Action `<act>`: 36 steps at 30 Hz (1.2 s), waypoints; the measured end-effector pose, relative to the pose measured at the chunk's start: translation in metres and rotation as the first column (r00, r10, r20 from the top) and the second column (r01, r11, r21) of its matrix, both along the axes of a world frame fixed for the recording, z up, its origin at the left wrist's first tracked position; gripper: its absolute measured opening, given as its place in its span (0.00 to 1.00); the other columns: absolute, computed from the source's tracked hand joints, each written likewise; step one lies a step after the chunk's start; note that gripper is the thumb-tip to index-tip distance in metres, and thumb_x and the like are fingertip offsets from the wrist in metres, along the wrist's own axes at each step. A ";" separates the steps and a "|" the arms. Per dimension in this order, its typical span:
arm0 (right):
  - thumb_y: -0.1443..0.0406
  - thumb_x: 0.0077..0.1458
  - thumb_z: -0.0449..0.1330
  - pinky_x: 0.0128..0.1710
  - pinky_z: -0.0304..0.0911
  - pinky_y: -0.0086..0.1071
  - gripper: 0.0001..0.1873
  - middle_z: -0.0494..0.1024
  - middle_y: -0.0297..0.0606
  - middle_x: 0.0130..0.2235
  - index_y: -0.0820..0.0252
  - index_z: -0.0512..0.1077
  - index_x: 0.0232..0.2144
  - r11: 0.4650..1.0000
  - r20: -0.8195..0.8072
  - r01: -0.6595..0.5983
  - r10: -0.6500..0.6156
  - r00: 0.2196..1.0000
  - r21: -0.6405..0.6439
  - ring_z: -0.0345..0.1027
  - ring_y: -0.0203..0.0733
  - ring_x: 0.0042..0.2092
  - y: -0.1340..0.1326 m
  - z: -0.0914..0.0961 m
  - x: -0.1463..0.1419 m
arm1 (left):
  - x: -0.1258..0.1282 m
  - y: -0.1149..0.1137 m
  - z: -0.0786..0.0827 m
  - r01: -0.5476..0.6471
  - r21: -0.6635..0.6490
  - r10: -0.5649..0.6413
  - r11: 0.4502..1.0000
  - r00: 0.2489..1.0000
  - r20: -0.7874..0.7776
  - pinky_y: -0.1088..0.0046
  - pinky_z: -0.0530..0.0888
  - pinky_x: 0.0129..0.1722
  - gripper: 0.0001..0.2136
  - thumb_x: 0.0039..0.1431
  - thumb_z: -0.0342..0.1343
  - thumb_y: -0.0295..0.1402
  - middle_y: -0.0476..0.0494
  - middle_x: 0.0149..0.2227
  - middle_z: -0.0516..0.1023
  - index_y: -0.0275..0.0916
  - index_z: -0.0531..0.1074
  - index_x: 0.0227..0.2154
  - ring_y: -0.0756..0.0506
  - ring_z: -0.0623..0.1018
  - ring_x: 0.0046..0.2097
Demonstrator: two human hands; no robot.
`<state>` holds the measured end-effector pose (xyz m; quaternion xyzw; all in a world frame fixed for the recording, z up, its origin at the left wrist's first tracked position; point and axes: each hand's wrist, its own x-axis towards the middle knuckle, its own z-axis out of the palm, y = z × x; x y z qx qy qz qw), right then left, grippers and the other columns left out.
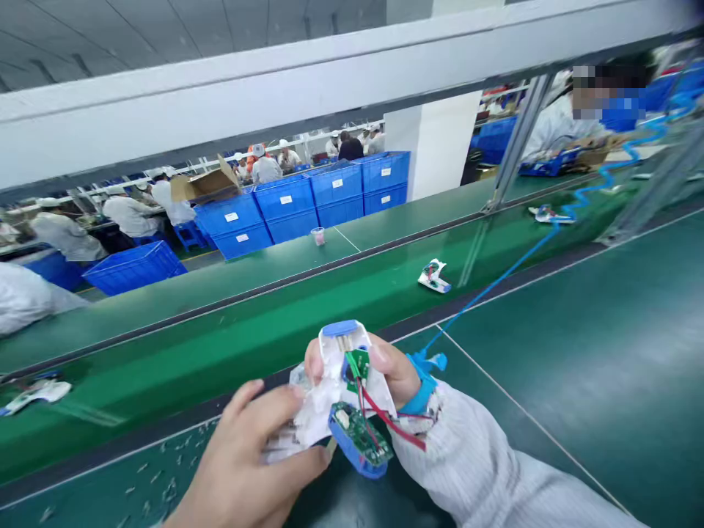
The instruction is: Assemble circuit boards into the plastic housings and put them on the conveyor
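Gripping a white housing point(333, 370) in the fingers of the right hand point(400, 375), above the near worktop point(577, 352); curling the fingers of the left hand point(250, 444) at its left, impossible to tell whether gripping; showing a green circuit board point(360, 431) in blue casing point(352, 452) nearer.

White shell point(324, 396): open side toward you, tilted, blue end piece point(339, 328) uppermost, gripped in your right hand point(393, 370).
Small board point(361, 361): green, inside the shell, thin wires running down.
Larger board point(360, 433): green, in blue casing point(352, 456), tilted, at shell's lower end.
Red wire point(397, 428): slants down rightward.
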<state>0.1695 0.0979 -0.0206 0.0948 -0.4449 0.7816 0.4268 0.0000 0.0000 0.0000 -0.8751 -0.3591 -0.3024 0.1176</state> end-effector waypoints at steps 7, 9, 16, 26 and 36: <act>0.48 0.37 0.69 0.33 0.58 0.28 0.28 0.68 0.38 0.32 0.65 0.71 0.32 0.812 0.117 0.330 -0.433 0.894 0.482 0.62 0.35 0.32 0.003 0.018 0.021 | 0.014 -0.008 -0.006 0.132 -0.703 0.548 0.698 0.534 0.644 0.77 0.71 0.27 0.12 0.57 0.54 0.42 0.45 0.26 0.74 0.40 0.77 0.32 0.48 0.74 0.29; 0.48 0.38 0.68 0.37 0.60 0.29 0.27 0.70 0.38 0.34 0.63 0.71 0.32 0.669 0.065 0.377 -0.536 0.842 0.641 0.64 0.37 0.36 0.002 0.024 0.024 | 0.032 -0.002 -0.014 0.522 -0.715 0.672 0.466 0.317 0.669 0.77 0.71 0.29 0.15 0.55 0.56 0.45 0.45 0.26 0.75 0.38 0.78 0.33 0.49 0.73 0.27; 0.46 0.45 0.63 0.39 0.63 0.30 0.26 0.73 0.40 0.35 0.62 0.70 0.36 0.455 0.069 0.305 -0.641 0.765 0.836 0.65 0.39 0.38 -0.006 0.029 0.028 | 0.047 0.012 -0.020 0.874 -0.343 0.712 0.343 -0.004 0.702 0.84 0.71 0.28 0.05 0.50 0.64 0.34 0.48 0.26 0.78 0.39 0.80 0.29 0.54 0.75 0.26; 0.41 0.50 0.53 0.27 0.58 0.30 0.31 0.67 0.35 0.26 0.65 0.68 0.34 0.910 0.608 0.302 -0.415 0.677 0.285 0.60 0.36 0.27 -0.005 0.014 0.008 | 0.030 0.003 -0.015 0.514 -0.530 0.584 0.675 0.067 0.809 0.74 0.76 0.36 0.17 0.43 0.68 0.38 0.40 0.33 0.80 0.39 0.78 0.38 0.44 0.79 0.35; 0.66 0.50 0.57 0.37 0.62 0.29 0.07 0.74 0.36 0.31 0.61 0.74 0.28 0.715 0.460 0.431 -0.691 0.558 0.551 0.68 0.36 0.35 -0.022 0.019 0.003 | 0.047 -0.008 -0.008 -0.075 -0.694 0.698 0.716 0.100 0.709 0.82 0.75 0.27 0.16 0.42 0.65 0.37 0.48 0.34 0.81 0.43 0.76 0.37 0.48 0.79 0.32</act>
